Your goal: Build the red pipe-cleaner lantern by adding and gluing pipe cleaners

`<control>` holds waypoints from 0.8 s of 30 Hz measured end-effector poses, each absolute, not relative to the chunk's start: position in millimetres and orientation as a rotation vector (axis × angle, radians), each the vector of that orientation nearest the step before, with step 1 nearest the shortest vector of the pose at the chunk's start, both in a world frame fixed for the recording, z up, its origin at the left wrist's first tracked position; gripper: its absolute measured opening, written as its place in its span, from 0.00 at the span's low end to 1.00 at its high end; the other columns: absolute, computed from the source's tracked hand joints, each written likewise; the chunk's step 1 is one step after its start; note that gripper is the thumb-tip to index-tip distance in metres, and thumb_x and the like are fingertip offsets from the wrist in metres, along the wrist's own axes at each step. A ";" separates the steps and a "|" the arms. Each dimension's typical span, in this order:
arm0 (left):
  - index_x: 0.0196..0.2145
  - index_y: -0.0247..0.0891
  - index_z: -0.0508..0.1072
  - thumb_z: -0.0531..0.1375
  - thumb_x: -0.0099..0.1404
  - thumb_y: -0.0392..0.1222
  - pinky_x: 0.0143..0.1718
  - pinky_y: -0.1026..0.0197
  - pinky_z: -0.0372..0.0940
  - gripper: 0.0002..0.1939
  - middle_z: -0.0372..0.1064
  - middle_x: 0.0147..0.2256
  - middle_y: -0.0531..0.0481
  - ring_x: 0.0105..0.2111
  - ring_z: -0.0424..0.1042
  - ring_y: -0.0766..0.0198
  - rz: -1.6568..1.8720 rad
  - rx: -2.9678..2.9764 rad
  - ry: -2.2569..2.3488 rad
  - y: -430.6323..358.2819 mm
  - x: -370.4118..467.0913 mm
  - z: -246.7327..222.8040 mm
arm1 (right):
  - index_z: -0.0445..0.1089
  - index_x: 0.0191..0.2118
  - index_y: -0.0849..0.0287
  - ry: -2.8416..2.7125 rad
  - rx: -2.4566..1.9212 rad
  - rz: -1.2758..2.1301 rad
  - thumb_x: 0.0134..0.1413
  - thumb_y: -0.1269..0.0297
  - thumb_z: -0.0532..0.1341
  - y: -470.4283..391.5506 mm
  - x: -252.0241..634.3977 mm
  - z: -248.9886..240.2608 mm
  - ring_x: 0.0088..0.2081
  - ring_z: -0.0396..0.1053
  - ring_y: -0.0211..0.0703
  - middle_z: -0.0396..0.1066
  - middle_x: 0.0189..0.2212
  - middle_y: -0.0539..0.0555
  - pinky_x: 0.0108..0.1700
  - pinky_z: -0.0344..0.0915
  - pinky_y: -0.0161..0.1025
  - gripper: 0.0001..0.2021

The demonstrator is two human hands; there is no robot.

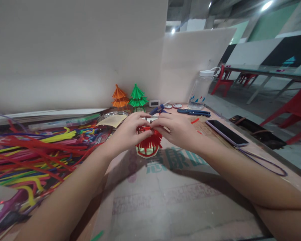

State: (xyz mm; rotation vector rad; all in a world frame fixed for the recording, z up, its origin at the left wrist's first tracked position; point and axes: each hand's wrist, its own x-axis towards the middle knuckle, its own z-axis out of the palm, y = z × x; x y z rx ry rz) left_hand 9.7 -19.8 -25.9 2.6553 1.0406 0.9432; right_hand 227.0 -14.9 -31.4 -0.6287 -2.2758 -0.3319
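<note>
A small red pipe-cleaner pagoda model (148, 142) stands at the middle of the board, on a pale many-sided base. My left hand (131, 132) closes on its upper part from the left, thumb and fingers bent around it. From the right, the fingers of my right hand (177, 130) pinch at the top of the same model. The fingertips hide most of the upper tier. Behind my hands stand an orange pagoda model (120, 97) and a green pagoda model (138, 97). A blue glue gun (158, 109) lies just beyond my fingers.
Heaped pipe cleaners (37, 150) of many colours cover the left side. On the right are a phone (227, 133) with a looped strap, a dark blue tool (194, 112) and a clear water bottle (200, 88). A small timer (154, 103) sits before the white panel (77, 57).
</note>
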 end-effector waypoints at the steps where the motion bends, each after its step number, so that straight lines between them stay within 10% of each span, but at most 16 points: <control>1: 0.43 0.39 0.78 0.61 0.69 0.44 0.61 0.45 0.62 0.09 0.69 0.56 0.40 0.59 0.67 0.51 0.948 2.659 1.038 -19.4 9.6 -26.0 | 0.76 0.39 0.57 -2.276 -0.627 -0.342 0.66 0.72 0.58 -14.8 227.0 -31.4 0.35 0.72 0.40 0.76 0.33 0.51 0.38 0.61 0.37 0.09; 24: 0.46 0.39 0.78 0.60 0.69 0.42 0.62 0.44 0.62 0.10 0.70 0.56 0.41 0.59 0.67 0.51 0.923 2.661 1.023 -19.4 7.0 -26.9 | 0.76 0.41 0.57 -2.294 -0.626 -0.293 0.65 0.72 0.59 -12.3 227.3 -33.8 0.38 0.74 0.41 0.77 0.36 0.52 0.39 0.63 0.37 0.08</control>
